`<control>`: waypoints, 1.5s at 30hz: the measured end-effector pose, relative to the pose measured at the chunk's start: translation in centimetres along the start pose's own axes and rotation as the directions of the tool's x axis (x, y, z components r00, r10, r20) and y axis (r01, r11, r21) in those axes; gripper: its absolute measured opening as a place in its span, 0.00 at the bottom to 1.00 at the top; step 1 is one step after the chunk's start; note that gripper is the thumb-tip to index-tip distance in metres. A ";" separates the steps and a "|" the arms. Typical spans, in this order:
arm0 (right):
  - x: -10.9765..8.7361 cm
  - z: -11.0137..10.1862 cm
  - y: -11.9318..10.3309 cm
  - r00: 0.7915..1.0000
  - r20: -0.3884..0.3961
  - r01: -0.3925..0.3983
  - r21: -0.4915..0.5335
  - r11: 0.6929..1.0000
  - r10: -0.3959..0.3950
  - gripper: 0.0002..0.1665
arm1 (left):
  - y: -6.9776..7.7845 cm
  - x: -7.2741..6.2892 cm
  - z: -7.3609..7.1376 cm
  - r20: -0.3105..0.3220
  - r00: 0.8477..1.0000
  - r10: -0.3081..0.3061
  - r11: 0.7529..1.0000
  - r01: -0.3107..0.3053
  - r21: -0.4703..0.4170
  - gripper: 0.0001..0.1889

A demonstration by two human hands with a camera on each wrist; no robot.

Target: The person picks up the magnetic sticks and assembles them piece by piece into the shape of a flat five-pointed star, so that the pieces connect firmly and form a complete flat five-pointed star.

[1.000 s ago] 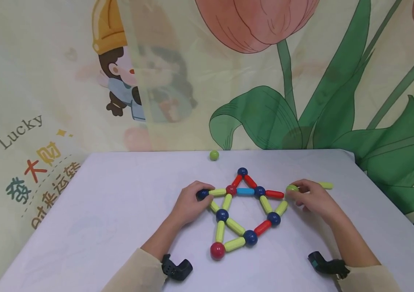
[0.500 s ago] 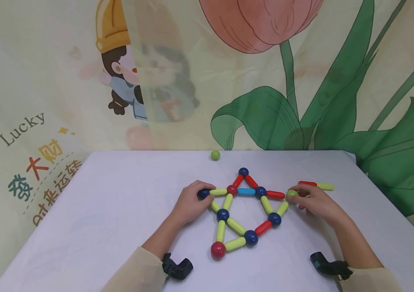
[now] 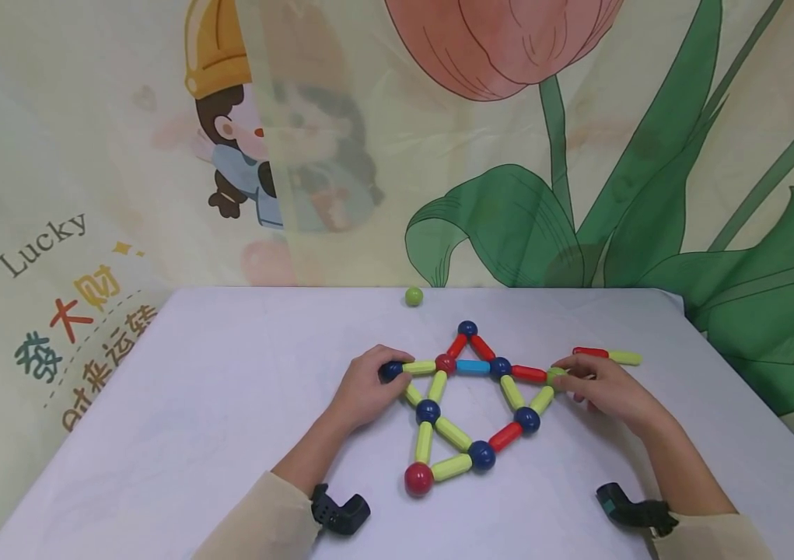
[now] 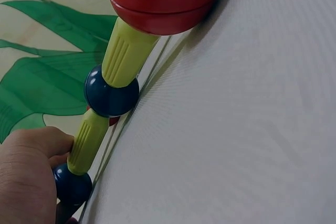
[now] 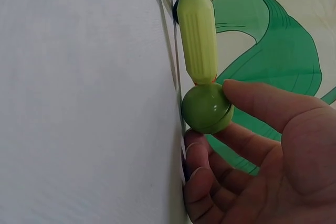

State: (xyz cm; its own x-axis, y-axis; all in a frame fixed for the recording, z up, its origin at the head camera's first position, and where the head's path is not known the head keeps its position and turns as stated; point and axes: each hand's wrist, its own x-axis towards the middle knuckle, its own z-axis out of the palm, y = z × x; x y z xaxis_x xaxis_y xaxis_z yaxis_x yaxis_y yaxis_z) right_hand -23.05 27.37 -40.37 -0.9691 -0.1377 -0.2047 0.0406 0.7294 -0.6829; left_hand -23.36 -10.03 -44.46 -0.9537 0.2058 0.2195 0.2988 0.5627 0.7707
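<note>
A flat figure of magnetic rods and balls lies on the white table (image 3: 229,435). My left hand (image 3: 367,389) grips the dark blue ball (image 3: 390,372) at its left corner; a yellow-green rod (image 4: 88,142) leads from that ball in the left wrist view. On the other side, my right hand (image 3: 606,387) pinches a green ball (image 5: 205,109) between thumb and fingers. This ball touches the ends of a red rod (image 3: 529,374) and a yellow-green rod (image 3: 542,400). A red ball (image 3: 418,479) forms the near corner, and a blue ball (image 3: 467,330) the far tip.
A loose green ball (image 3: 414,296) sits by the table's back edge. Behind my right hand lie a red rod (image 3: 590,352) and a yellow-green rod (image 3: 624,358), end to end. A printed cloth (image 3: 341,155) hangs behind the table.
My right hand has moved slightly left, bringing the green ball from beside the two rod ends into contact with them. My left hand has kept its grip on the blue ball.
</note>
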 end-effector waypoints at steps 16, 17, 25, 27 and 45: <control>0.0 -0.5 0.1 0.999 0.036 -0.009 -0.016 1.000 0.010 0.33 | 0.2 0.1 -0.1 0.000 1.000 -0.008 1.000 0.008 0.019 0.14; 0.0 -0.5 0.2 0.999 0.038 -0.008 -0.013 1.000 0.009 0.34 | 0.2 0.1 -0.1 0.000 1.000 -0.008 1.000 0.008 0.020 0.14; 0.0 -0.5 0.4 1.000 0.022 0.004 -0.013 1.000 -0.003 0.34 | 0.3 0.1 -0.1 0.001 1.000 -0.012 1.000 0.012 0.007 0.14; 0.0 -0.3 0.4 1.000 0.006 0.004 -0.009 1.000 -0.003 0.33 | 0.3 0.0 -0.1 0.000 1.000 -0.015 1.000 0.015 0.002 0.14; 0.6 1.6 -0.7 0.992 -0.017 0.127 0.103 0.987 -0.126 0.44 | 0.1 -0.2 -0.1 0.023 1.000 0.010 1.000 -0.010 -0.008 0.14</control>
State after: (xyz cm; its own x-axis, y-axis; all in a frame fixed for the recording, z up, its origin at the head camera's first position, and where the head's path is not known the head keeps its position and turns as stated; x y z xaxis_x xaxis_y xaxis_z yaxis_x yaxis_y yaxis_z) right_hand -23.24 25.66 -41.14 -0.9705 -0.2169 -0.1051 -0.0579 0.6330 -0.7720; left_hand -23.16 -10.12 -44.32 -0.9495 0.2297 0.2136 0.3080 0.5542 0.7733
